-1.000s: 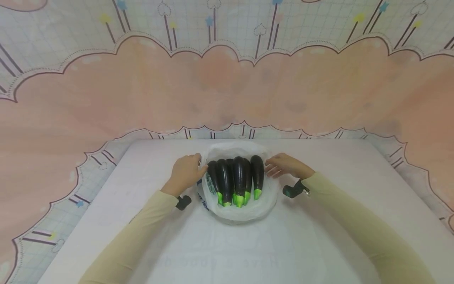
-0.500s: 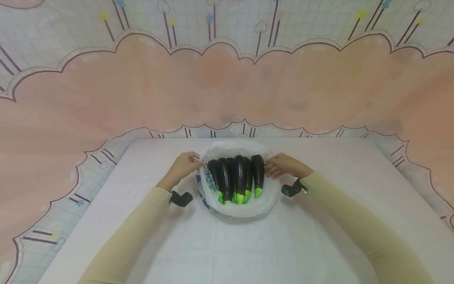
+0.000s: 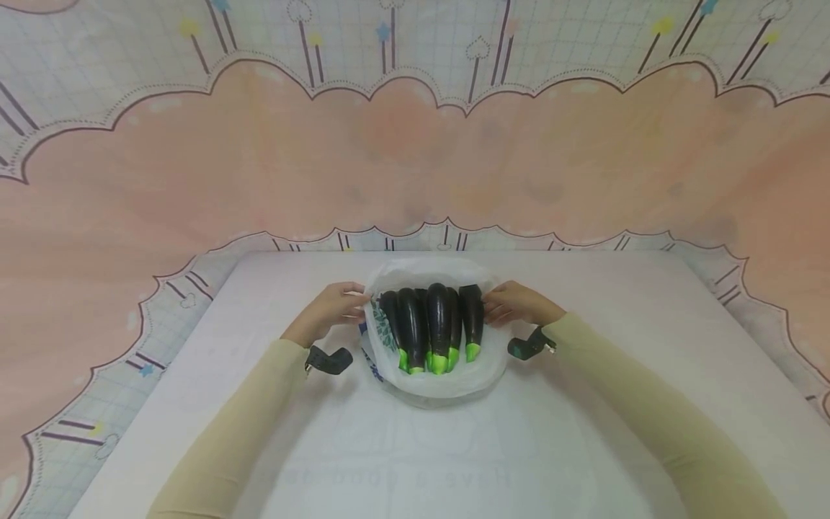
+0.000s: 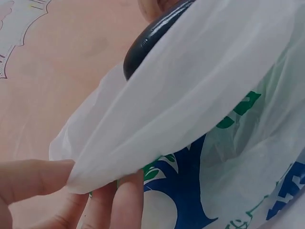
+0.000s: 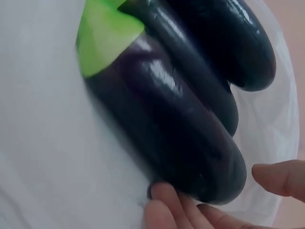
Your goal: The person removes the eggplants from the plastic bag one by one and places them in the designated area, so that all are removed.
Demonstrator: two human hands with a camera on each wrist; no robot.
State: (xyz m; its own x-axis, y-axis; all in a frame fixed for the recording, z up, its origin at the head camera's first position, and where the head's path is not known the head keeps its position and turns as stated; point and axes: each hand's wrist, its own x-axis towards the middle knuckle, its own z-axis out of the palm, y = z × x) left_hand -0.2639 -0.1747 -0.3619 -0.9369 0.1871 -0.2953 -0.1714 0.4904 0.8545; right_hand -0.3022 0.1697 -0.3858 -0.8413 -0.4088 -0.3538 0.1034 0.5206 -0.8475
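Note:
Several dark purple eggplants with green stem ends (image 3: 438,328) lie side by side in a white plastic bag (image 3: 447,389), its mouth spread wide. My left hand (image 3: 329,310) is at the bag's left side. In the left wrist view, the thumb and fingers (image 4: 127,202) pinch the bag's folded rim. My right hand (image 3: 519,303) reaches over the right rim beside the rightmost eggplant (image 3: 472,317). The right wrist view has its fingers (image 5: 167,202) against the side of that eggplant (image 5: 176,138), while the thumb stands slightly apart from its rounded end.
The bag stands on a white-covered table (image 3: 415,461) towards its far side. Behind rises a peach and white patterned cloth (image 3: 415,158). A dark wrist camera (image 3: 329,360) sticks out below the left wrist, and another wrist camera (image 3: 530,344) below the right.
My left hand has shifted slightly left, its fingers changing position on the bag's rim. The right hand has edged slightly left beside the rightmost eggplant, whose rounded top now looks flatter.

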